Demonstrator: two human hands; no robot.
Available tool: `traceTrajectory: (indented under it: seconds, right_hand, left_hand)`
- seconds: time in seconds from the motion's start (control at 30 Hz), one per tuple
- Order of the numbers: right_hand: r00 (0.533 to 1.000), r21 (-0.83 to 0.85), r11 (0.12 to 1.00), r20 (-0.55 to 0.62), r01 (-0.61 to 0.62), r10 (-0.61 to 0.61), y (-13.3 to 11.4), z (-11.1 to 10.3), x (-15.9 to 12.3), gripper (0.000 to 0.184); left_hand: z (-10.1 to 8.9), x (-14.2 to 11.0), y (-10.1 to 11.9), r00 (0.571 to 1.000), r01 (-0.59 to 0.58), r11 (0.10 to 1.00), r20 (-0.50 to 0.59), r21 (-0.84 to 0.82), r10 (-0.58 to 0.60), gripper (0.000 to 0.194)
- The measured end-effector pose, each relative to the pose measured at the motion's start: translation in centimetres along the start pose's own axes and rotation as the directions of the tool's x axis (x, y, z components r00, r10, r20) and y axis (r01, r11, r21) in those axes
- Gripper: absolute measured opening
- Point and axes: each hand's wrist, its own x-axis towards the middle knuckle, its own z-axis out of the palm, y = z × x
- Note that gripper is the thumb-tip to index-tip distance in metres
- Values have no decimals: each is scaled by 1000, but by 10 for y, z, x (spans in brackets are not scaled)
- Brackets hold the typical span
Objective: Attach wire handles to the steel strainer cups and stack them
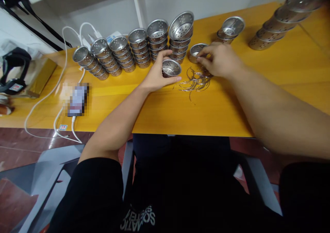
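One cup snug in the left fingers' grasp, round, shiny, open-topped metal; right fingers, grip unclear!

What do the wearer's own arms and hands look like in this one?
The left hand and right hand are ungloved, with no watch visible on either wrist. Bare forearms emerge from short, plain black sleeves.

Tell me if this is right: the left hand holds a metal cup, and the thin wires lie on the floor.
Not quite: in the head view, the left hand holds a metal cup, but the thin wires lie on the yellow table.
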Motion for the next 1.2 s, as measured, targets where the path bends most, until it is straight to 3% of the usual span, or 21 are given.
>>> traceTrajectory:
  seconds: [0.13, 0.3, 0.37, 0.47, 0.6, 0.77, 0.83, 0.97, 1.1, 1.2]
  right_hand:
    - [1000, 7, 1000, -22, 18, -18, -5, -1, -1, 28]
    - [984, 40, 999, -178, -1, 8, -20, -14, -11, 30]
    - [979, 117, 990, -195, 83, -59, -33, -16, -18, 31]
    - [959, 279, 917, -97, 285, -268, -59, -7, -31, 37]
    - [934, 309, 883, -68, 354, -351, -81, 17, -38, 43]
    - [930, 378, 853, -68, 359, -361, -73, 35, -31, 40]
    - [936, 384, 857, -71, 344, -344, -68, 37, -30, 48]
    - [919, 387, 839, -70, 383, -387, -66, 36, -32, 44]
    - [929, 417, 842, -16, 342, -370, -67, 31, -34, 63]
    - [946, 416, 854, -57, 312, -318, -64, 28, -33, 75]
  left_hand:
    - [2, 3, -13, 999, -35, 999, -28, 25, 36, 139]
    - [-1, 4, -6, 1000, -4, 997, -2, 74, 4, 116]
    - [-3, 4, 6, 1000, 0, 994, 24, 109, -3, 111]
    - [-6, 5, 26, 998, 17, 986, 49, 168, -26, 105]
    - [-9, 7, 40, 997, 47, 981, 53, 187, -58, 96]
    - [-12, 8, 36, 995, 84, 976, 44, 202, -95, 113]
    - [-11, 9, 33, 993, 89, 971, 54, 222, -103, 111]
    - [-9, 8, 31, 993, 64, 971, 80, 228, -84, 108]
    - [-10, 7, 28, 995, 60, 974, 59, 220, -75, 106]
    - [-9, 6, 22, 997, 49, 972, 49, 231, -62, 107]
